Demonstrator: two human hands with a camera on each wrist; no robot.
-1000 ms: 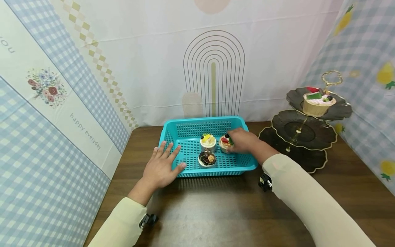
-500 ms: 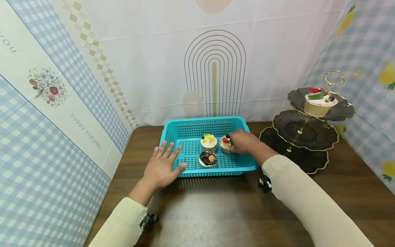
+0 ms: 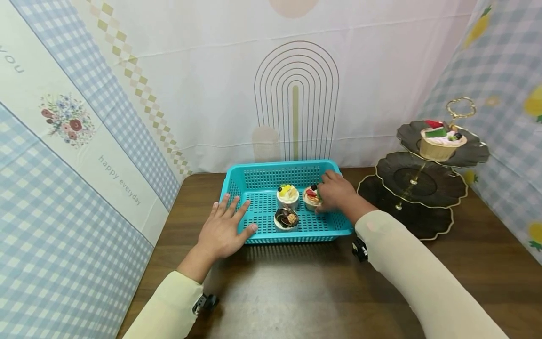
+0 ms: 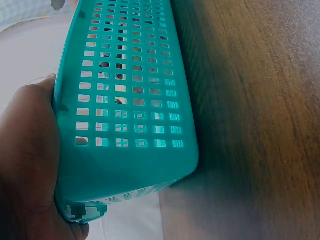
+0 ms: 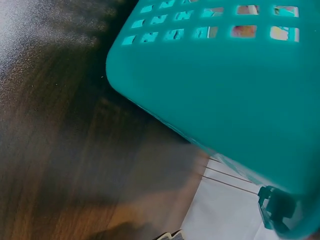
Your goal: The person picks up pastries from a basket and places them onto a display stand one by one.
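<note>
A turquoise plastic basket (image 3: 247,165) with slotted walls stands on the table and holds three cupcakes. In the head view my left hand (image 3: 221,233) lies with fingers spread and straight over its left front corner; the left wrist view shows that hand (image 4: 27,145) along the rim. My right hand (image 3: 337,192) reaches into the right side, fingers and thumb beside the strawberry-topped cupcake (image 3: 311,201), its right edge partly hidden. Left of it sit a yellow-fruit-topped cupcake (image 3: 287,195) and, nearer me, a chocolate-topped cupcake (image 3: 285,219). The right wrist view shows only the basket's outside (image 5: 200,95).
A black three-tier stand (image 3: 419,181) with gold edges rises right of the basket. On its top tier sits a fruit-topped cupcake (image 3: 438,146) in a tan case. Brown wooden table (image 3: 279,292) stretches in front; printed cloths (image 3: 203,94) hang behind and at the sides.
My right hand's fingers have lifted and drawn back to the right, so more of the strawberry-topped cupcake shows. My left hand stays put; the view has shifted slightly.
</note>
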